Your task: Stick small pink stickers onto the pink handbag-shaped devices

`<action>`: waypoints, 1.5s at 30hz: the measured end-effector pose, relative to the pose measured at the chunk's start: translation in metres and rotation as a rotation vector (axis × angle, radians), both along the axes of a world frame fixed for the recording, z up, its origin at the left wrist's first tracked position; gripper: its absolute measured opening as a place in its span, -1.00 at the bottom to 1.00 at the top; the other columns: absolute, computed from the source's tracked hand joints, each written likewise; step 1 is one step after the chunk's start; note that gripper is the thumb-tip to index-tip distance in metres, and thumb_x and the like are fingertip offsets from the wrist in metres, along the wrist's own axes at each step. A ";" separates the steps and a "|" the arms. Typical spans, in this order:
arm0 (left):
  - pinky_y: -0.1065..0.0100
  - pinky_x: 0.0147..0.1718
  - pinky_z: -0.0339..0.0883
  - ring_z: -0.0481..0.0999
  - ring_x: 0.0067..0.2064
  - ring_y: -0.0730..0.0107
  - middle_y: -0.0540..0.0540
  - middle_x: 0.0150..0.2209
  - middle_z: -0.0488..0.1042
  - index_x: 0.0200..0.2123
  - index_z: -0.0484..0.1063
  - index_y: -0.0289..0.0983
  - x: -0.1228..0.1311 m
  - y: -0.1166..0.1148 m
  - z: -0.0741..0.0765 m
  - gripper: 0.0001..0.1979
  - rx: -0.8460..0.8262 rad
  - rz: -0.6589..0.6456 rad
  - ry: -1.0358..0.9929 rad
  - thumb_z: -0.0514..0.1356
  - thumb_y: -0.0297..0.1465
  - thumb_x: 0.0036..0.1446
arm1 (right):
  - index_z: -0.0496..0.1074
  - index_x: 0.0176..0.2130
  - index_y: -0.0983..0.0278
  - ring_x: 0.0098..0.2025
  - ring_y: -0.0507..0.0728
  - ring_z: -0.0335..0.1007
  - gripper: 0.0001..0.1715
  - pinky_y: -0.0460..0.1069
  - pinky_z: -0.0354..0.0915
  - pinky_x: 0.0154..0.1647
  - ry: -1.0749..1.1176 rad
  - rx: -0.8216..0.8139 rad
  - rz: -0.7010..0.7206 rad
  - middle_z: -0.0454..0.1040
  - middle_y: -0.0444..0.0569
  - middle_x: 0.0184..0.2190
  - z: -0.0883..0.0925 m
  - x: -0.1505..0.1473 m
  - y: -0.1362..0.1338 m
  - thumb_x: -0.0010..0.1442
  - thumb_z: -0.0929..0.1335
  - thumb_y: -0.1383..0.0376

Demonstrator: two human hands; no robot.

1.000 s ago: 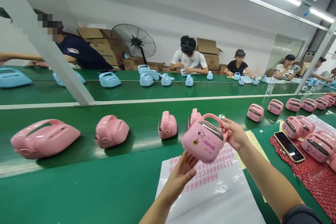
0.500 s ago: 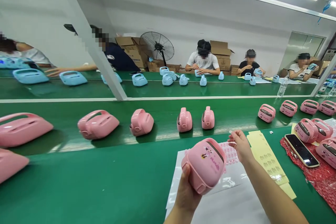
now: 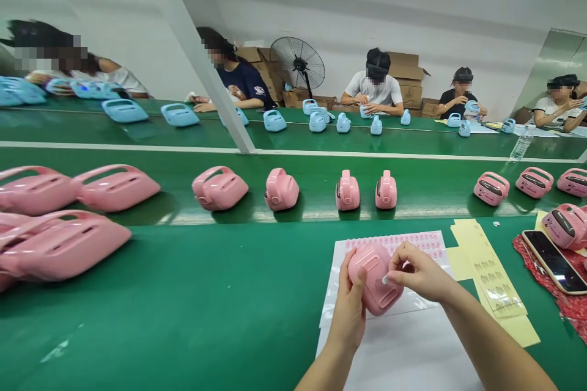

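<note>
Pink glossy plastic case with rounded corners (image 3: 373,266): I hold it up over the papers in front of me, its face with long raised ridges turned my way. My left hand (image 3: 351,305) grips it from the left side, the thumb lying on that face. My right hand (image 3: 422,272) has thumb and finger pinched together on a small whitish piece (image 3: 384,280) at the case's right side (whether the piece touches the plastic, I can't tell). Below lies a white sheet with rows of small pink ovals (image 3: 431,238), overlapping a plain white sheet (image 3: 408,354) on the green tabletop (image 3: 192,311). Just right of these are pale yellow paper sheets (image 3: 488,269), and farther right a black-screened phone (image 3: 553,261) on red bubble wrap (image 3: 562,302). Beyond my hands, two upright pink handled cases (image 3: 347,190) stand side by side, apart, on the green strip.
</note>
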State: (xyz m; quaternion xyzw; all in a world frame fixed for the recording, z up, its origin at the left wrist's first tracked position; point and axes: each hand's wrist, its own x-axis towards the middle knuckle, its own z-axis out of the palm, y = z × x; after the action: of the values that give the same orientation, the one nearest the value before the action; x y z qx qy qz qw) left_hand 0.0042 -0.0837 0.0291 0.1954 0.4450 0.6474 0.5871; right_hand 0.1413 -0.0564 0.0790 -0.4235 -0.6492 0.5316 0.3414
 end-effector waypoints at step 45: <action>0.07 -0.15 0.38 0.49 -0.09 0.08 -0.10 -0.09 0.52 0.16 0.10 -0.02 -0.048 0.008 -0.014 -0.39 0.119 -0.249 -0.662 0.16 -0.14 0.03 | 0.23 0.07 0.16 -0.22 0.15 0.39 -0.40 -0.01 0.24 -0.26 -0.818 0.353 -0.430 0.48 0.00 -0.16 -0.089 0.068 0.068 0.04 0.19 0.51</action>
State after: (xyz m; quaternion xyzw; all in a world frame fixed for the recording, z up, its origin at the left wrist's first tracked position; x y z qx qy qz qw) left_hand -0.0437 -0.0755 0.0150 0.0618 0.1650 0.6240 0.7613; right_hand 0.2095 0.0112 -0.0096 -0.6575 -0.7081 0.1215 0.2271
